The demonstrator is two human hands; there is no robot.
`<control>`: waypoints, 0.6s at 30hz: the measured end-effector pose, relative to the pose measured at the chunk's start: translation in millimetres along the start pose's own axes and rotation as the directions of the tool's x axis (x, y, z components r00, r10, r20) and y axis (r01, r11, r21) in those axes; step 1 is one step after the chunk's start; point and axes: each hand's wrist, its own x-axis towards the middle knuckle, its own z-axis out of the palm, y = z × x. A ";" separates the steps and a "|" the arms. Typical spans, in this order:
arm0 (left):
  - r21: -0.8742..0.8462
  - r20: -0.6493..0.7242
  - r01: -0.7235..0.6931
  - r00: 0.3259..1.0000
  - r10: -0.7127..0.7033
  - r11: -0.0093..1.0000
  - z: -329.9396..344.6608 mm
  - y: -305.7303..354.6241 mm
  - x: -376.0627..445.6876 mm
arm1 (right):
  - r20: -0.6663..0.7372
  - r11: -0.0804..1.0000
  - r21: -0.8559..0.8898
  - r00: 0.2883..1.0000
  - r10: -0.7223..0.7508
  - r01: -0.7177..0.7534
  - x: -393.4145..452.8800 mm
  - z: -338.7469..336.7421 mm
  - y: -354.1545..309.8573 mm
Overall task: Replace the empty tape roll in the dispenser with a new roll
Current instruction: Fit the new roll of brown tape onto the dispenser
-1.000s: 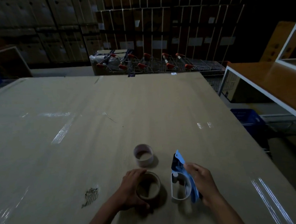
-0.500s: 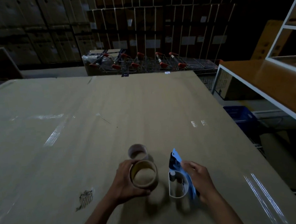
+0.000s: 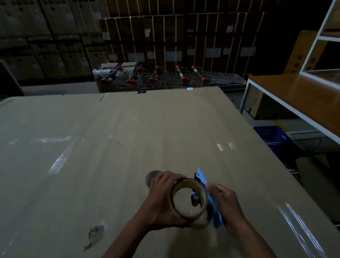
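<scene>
My left hand (image 3: 163, 200) grips a full roll of clear tape (image 3: 188, 200), lifted off the table and tilted so its open centre faces me. Through that hole I see the hub of the blue tape dispenser (image 3: 204, 188), which lies right behind the roll. My right hand (image 3: 225, 202) holds the dispenser by its handle side. The empty tape core (image 3: 151, 178), pale and blurred, stands on the table just beyond my left hand and is partly hidden by it.
The work surface is a large cardboard-covered table (image 3: 108, 161) with shiny tape strips and a torn dark patch (image 3: 95, 234) at front left. A white-framed shelf with a wooden top (image 3: 305, 100) stands to the right, a blue crate (image 3: 272, 139) below it. Shopping carts (image 3: 162, 80) line the back.
My left hand has lifted the tape roll off the table and carried it right, over the dispenser. My right hand has kept its hold on the dispenser.
</scene>
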 end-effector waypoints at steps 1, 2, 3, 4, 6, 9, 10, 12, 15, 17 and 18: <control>0.008 0.006 -0.007 1.000 0.007 1.000 0.7 1.4 0.9 | -0.005 1.000 0.009 1.000 -0.006 0.006 -0.7 0.5 -2.4; 0.016 0.010 -0.013 1.000 0.013 1.000 0.9 2.5 2.5 | -0.008 1.000 0.015 1.000 -0.010 0.010 -1.3 1.0 -4.0; 0.021 0.013 -0.017 1.000 0.017 1.000 1.3 3.8 3.9 | -0.011 1.000 0.016 1.000 -0.012 0.012 -1.5 1.6 -5.0; 0.024 0.016 -0.019 1.000 0.019 1.000 1.3 5.8 5.5 | -0.014 1.000 0.012 1.000 -0.012 0.012 -2.0 2.0 -5.9; 0.030 0.024 -0.019 1.000 0.019 0.999 1.0 11.0 8.0 | -0.005 1.000 0.014 1.000 -0.001 0.001 -2.7 3.6 -7.0; 0.053 0.033 -0.020 0.999 0.018 0.998 1.9 16.7 9.3 | 0.007 0.996 0.079 0.999 0.034 -0.034 -4.7 6.2 -10.1; 0.060 0.032 -0.018 0.999 0.016 0.998 1.5 17.7 9.5 | 0.006 0.995 0.096 0.999 0.038 -0.039 -5.1 6.5 -11.0; 0.073 0.038 -0.018 0.999 0.015 0.997 -0.1 18.9 9.9 | 0.008 0.994 0.106 0.999 0.037 -0.037 -7.2 6.4 -13.7; 0.095 0.070 -0.028 0.997 0.021 0.995 -2.6 21.7 11.0 | 0.034 0.988 0.147 0.999 0.039 -0.043 -8.9 6.2 -20.8; 0.107 0.087 -0.041 0.996 0.032 0.993 -1.6 22.9 10.9 | 0.049 0.982 0.180 0.998 0.041 -0.050 -9.0 6.1 -25.2; 0.115 0.091 -0.048 0.995 0.038 0.992 -0.3 22.7 10.6 | 0.050 0.980 0.195 0.998 0.040 -0.049 -9.0 6.3 -27.2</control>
